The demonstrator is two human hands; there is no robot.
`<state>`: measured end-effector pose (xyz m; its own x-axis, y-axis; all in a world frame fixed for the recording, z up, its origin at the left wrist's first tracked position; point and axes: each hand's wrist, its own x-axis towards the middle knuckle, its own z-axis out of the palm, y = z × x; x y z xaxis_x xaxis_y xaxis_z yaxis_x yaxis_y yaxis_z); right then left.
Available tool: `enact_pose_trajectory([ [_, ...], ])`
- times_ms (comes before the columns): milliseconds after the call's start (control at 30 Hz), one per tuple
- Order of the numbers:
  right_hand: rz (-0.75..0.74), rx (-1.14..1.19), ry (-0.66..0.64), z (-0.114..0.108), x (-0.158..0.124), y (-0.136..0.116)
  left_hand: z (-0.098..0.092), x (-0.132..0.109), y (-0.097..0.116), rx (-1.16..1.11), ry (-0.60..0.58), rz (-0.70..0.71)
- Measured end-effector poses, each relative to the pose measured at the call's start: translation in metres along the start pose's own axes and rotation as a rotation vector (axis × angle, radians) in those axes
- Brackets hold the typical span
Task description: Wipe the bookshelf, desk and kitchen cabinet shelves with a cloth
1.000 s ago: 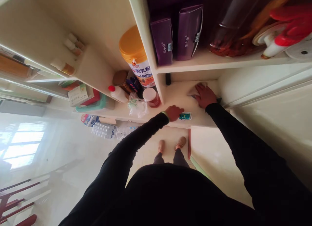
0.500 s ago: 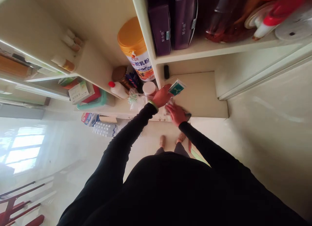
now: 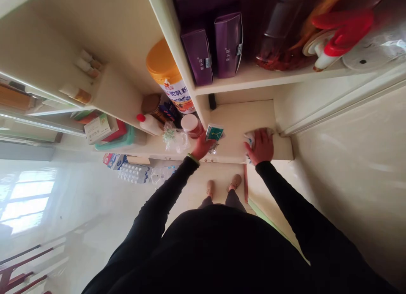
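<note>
My left hand (image 3: 202, 148) is closed around a small flat green-and-white packet (image 3: 215, 132), held above the cabinet's lower shelf. Some small shiny items (image 3: 214, 148) show beneath that hand, too small to make out. Over on the shelf's right part, my right hand (image 3: 262, 146) presses down on a bunched light-coloured cloth (image 3: 250, 135), its fingers curled over it. A pink-and-white lidded jar (image 3: 191, 125) stands just left of my left hand. Beside the jar lies a clear plastic bag (image 3: 175, 138) with something green in it.
A large orange-lidded can (image 3: 169, 74) and a white bottle with a red cap (image 3: 150, 124) stand on the left. Purple boxes (image 3: 228, 44) and a big dark jar (image 3: 279, 28) fill the shelf above. Packs of bottles (image 3: 135, 172) sit on the floor.
My right hand has moved right along the shelf with the cloth, away from my left hand. My left hand has shifted slightly left and down, still with the packet.
</note>
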<state>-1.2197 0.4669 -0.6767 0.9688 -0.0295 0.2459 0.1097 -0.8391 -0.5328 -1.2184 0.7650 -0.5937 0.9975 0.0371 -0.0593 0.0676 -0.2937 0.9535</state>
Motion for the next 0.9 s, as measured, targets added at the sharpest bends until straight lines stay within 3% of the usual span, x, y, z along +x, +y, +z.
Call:
enact_pose_trajectory([
  [133,-0.160,0.062,-0.162,0.039,-0.010,-0.075,-0.001,-0.002,0.005,-0.057,0.062,-0.003],
  [267,-0.368,0.261,-0.400,0.057,-0.051,-0.141,0.009,0.005,0.016,-0.066,0.066,-0.049],
  [367,-0.508,0.438,-0.502,0.048,-0.090,-0.143,0.016,0.008,0.020,-0.077,0.036,-0.083],
  [467,-0.508,0.540,-0.455,0.023,-0.102,-0.104,0.020,0.008,0.014,-0.092,0.012,-0.092],
  [567,-0.221,0.407,-0.138,-0.005,-0.056,-0.046,0.022,0.009,0.002,-0.124,-0.001,-0.098],
  [667,-0.012,0.100,-0.031,-0.012,0.026,-0.006,0.025,0.011,-0.011,-0.130,-0.038,-0.110],
  [767,0.074,-0.076,-0.048,0.010,0.097,-0.006,0.027,0.015,-0.024,-0.119,-0.068,-0.144],
  [900,0.095,-0.085,-0.038,0.053,0.142,-0.044,0.022,0.016,-0.041,-0.132,-0.034,-0.181],
])
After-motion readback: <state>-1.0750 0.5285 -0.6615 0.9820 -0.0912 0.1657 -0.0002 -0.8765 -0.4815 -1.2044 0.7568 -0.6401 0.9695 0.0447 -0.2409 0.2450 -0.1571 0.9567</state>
